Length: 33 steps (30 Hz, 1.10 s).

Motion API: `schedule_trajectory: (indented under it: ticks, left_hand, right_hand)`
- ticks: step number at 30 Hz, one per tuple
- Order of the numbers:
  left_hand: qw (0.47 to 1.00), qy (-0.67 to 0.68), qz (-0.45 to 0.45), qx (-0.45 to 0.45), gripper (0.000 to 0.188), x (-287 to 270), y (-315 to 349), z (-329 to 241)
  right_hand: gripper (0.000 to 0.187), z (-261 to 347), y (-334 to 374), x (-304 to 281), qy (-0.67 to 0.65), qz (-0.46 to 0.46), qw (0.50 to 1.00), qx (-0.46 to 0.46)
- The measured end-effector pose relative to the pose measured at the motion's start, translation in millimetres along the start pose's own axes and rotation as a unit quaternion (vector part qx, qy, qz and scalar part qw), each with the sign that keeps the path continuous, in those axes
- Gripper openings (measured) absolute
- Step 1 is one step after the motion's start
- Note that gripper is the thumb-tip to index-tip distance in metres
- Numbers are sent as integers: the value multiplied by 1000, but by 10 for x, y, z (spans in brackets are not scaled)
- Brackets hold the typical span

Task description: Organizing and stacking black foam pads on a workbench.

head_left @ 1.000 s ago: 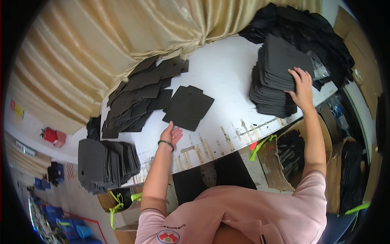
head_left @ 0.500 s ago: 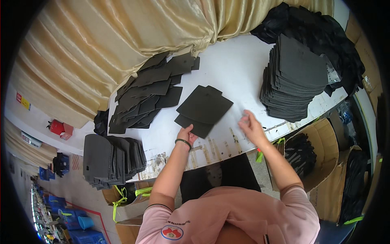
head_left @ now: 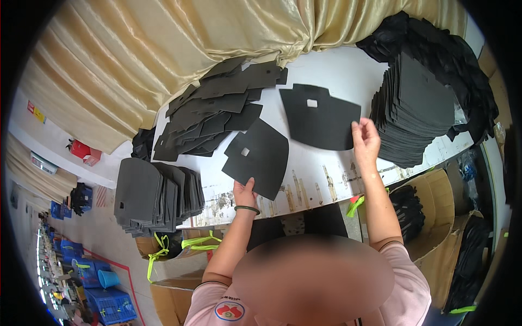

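Observation:
My left hand [head_left: 246, 191] pinches the lower edge of a black panel [head_left: 266, 157] with a small square hole near its notched side. A second black panel [head_left: 321, 120], also with a small rectangular hole, is gripped at its right edge by my right hand [head_left: 366, 138]. Both panels are over the white table [head_left: 277, 103], apart from each other. Overlapping black panels [head_left: 209, 103] lie in a loose heap to the left of them. On the right rises a tall stack of black panels [head_left: 413, 108].
Another stack of panels [head_left: 144, 195] stands at the table's left corner. Black fabric [head_left: 451, 60] is bunched at the back right. Cardboard boxes [head_left: 435, 201] with black pieces stand below the right edge. A gold curtain [head_left: 179, 38] hangs along the back.
The two panels, earlier overlapping in my left hand while my right hand was empty, are now separated. My right hand has taken one and moved right; their holes now show.

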State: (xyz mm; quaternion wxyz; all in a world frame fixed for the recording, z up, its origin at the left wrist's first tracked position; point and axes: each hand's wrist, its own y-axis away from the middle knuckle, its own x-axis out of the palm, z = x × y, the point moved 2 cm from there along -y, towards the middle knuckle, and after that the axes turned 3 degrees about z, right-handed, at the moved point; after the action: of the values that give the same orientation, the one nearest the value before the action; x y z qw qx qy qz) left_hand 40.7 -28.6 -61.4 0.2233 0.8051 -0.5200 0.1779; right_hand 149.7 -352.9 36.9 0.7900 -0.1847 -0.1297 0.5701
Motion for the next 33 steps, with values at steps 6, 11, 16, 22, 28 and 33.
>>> schedule_trajectory:
  ticks: [6,11,16,22,28,33]
  left_hand:
    - [997,43,38,-44,38,179,149,-66]
    - [995,60,59,-48,41,175,200,-96]
    - [995,-10,69,-70,43,139,202,-254]
    - [974,105,180,-87,50,278,324,-195]
    - [988,-17,146,39,46,390,469,-204]
    - [986,58,150,30,47,430,460,-360]
  right_hand:
    - [17,1121,205,263,215,81,866,-445]
    - [22,1081,342,339,184,138,894,-384]
    - [12,1025,-63,-2,-112,14,992,-57]
    - [11,74,328,403,-62,179,969,158]
    - [22,-215,731,551,-174,149,955,188]
    - [42,27,721,349,20,139,983,117]
